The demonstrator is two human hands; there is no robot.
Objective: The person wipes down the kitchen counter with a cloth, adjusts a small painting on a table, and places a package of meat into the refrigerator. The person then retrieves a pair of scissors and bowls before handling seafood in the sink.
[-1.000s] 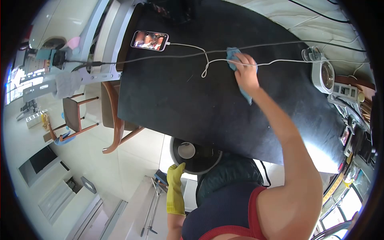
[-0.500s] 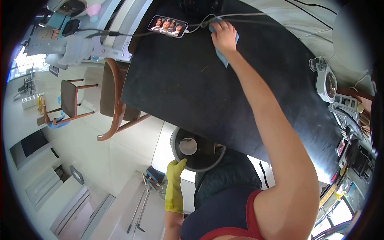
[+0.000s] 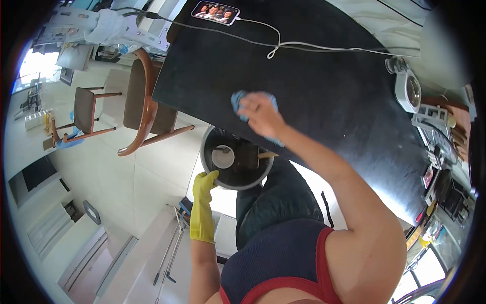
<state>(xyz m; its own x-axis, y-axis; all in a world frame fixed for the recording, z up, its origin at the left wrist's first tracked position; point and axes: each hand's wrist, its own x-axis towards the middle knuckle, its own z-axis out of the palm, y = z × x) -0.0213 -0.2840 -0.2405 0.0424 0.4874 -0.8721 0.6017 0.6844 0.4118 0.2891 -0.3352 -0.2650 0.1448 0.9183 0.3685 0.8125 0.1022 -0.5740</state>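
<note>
My right hand (image 3: 261, 114) is bare and presses a blue cloth (image 3: 240, 101) onto the black tabletop (image 3: 314, 81), close to the edge above the bin. The hand is somewhat smeared by motion, and part of the cloth is hidden under it. In a yellow rubber glove, my left hand (image 3: 205, 185) grips the rim of a dark round trash bin (image 3: 257, 183). The bin is held just below the table edge with its mouth facing up. Inside it lie a pale round item (image 3: 223, 157) and a wooden-coloured piece (image 3: 267, 155).
A phone (image 3: 215, 12) with a lit screen lies at the table's far left, its white cable (image 3: 277, 46) trailing right. A wooden chair (image 3: 144, 109) stands left of the table. A white round-faced device (image 3: 408, 91) and a rack (image 3: 430, 121) line the right side.
My right hand has drawn the cloth from the far side, near the cable, back toward the table's near edge. My left hand still holds the bin, now closer under that edge.
</note>
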